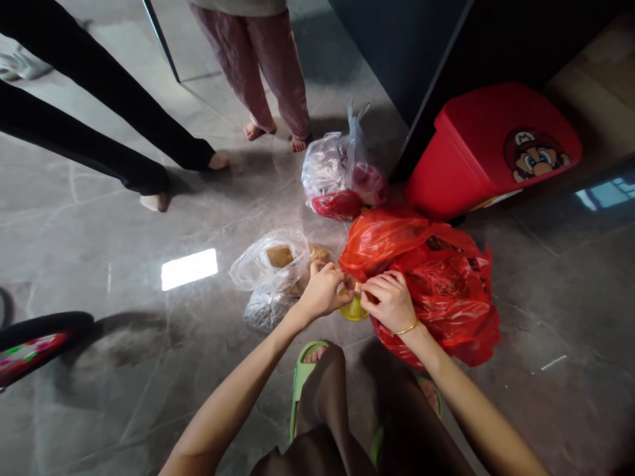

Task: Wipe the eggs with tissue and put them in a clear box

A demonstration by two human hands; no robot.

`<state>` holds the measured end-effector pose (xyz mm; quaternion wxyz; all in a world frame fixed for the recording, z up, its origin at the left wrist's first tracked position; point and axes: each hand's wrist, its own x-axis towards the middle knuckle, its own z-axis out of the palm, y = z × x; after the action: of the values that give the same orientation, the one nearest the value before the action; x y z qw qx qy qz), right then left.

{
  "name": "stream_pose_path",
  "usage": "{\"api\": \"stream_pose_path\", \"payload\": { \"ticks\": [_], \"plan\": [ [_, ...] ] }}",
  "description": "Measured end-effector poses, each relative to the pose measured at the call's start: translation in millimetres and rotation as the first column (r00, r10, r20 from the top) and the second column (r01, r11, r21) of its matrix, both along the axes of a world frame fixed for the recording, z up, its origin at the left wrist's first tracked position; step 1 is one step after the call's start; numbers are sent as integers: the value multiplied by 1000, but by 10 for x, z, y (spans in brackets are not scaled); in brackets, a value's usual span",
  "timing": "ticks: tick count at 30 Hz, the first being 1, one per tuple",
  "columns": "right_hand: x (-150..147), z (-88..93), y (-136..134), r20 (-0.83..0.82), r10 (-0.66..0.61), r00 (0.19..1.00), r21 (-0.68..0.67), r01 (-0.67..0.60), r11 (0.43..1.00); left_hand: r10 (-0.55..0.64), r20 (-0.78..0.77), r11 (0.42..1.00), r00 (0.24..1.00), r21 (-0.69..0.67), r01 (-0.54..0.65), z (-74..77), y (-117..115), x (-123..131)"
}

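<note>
My left hand (323,289) and my right hand (390,301) meet low over the floor, each with its fingers closed in a pinch. Between the fingertips shows a small pale scrap (358,286), too small for me to name. Just below them is a round yellow thing (354,310), partly covered by my fingers. A clear plastic bag (248,264) with brown lumps (280,256) inside lies beyond my left hand. Beside it sits another clear bag (268,311) with grey contents. A large red plastic bag (446,284) spreads beside my right hand, its contents mostly hidden.
A tied clear bag (330,162) with pink and red items stands farther back. To the right is a red bin (451,158) with a cartoon face, beside a dark cabinet (397,53). Two people stand barefoot ahead, in pink trousers (253,53) and black trousers (99,73). A wheel (44,330) is at left.
</note>
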<state>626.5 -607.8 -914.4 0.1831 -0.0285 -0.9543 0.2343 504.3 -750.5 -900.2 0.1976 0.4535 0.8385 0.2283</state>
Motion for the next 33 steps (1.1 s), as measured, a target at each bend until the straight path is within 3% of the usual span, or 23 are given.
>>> {"api": "stream_pose_path", "payload": {
  "ticks": [7,11,14,16,19,21,22,23,26,29,31,33],
  "plan": [
    [-16,-46,-2,169,-7,986,-143,31,989,248,224,967,943,2,-255,-22,64,146],
    [-41,-10,31,164,61,985,-159,-34,987,225,176,968,958,73,-241,-56,79,230],
    [-12,-26,44,151,12,989,-307,35,951,207,169,969,964,101,-226,-109,33,240],
    [9,-72,27,175,-25,984,-508,112,854,260,202,952,944,108,-286,-148,-13,234],
    [15,-155,-26,211,-51,976,-775,199,600,386,212,900,898,126,-417,-182,-87,221],
    [9,-189,-48,233,-76,970,-848,240,473,361,176,911,916,142,-387,-184,-126,217],
    [8,-195,-48,245,-89,965,-854,258,452,309,153,933,939,141,-330,-180,-140,218],
    [11,-194,-42,257,-104,961,-840,275,467,251,123,955,960,133,-267,-174,-149,223],
    [46,-160,-15,257,-119,959,-728,273,629,163,-10,983,987,85,-162,-147,-156,257],
    [92,-108,-38,242,-76,967,-547,201,813,165,-149,986,975,56,-158,-117,-146,316],
    [108,-80,-89,252,-74,965,-357,164,920,181,-175,983,968,57,-173,-111,-138,358],
    [108,-58,-138,267,-89,960,-186,142,972,235,-144,971,961,73,-227,-124,-131,385]
  ]
}}
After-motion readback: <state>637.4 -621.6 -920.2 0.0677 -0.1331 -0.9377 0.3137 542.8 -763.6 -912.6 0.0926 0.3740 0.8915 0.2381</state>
